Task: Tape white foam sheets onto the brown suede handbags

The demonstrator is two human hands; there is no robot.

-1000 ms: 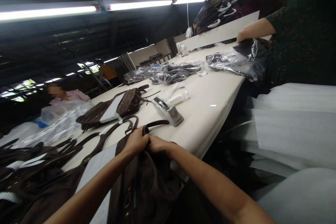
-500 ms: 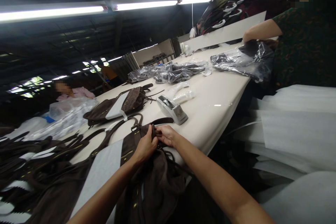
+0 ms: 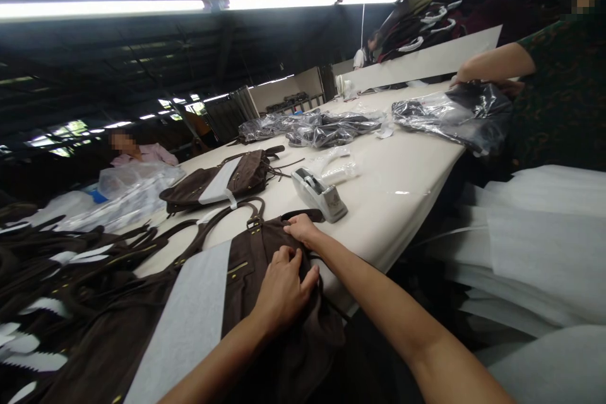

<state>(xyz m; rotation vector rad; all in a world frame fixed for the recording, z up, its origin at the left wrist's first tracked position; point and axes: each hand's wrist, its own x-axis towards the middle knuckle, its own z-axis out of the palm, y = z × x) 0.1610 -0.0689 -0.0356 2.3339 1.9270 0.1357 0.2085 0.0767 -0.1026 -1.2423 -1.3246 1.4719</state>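
A dark brown handbag [image 3: 262, 246] lies in front of me, a pale paper band [image 3: 192, 303] wrapped across it. My left hand [image 3: 286, 284] rests on its right part, thumb apart from the bent fingers, fingertips against the fabric. At the bag's upper right edge, my right hand [image 3: 303, 230] pinches the cloth; its fingertips are partly hidden. Brown handles [image 3: 227, 218] loop out on the far side. Just beyond my right hand stands a grey tape dispenser [image 3: 319, 196].
Another banded brown bag [image 3: 249, 177] lies farther up the white table [image 3: 398, 164]. Brown bags with white wrappings pile at left. Plastic-wrapped bags [image 3: 331, 129] lie farther back. A co-worker's arm [image 3: 497, 66] handles one at right. White sheets [image 3: 534, 252] stack at right.
My hands have moved apart: the left slid down onto the bag's face and loosened, while the right stays at the top edge. The view has shifted slightly.
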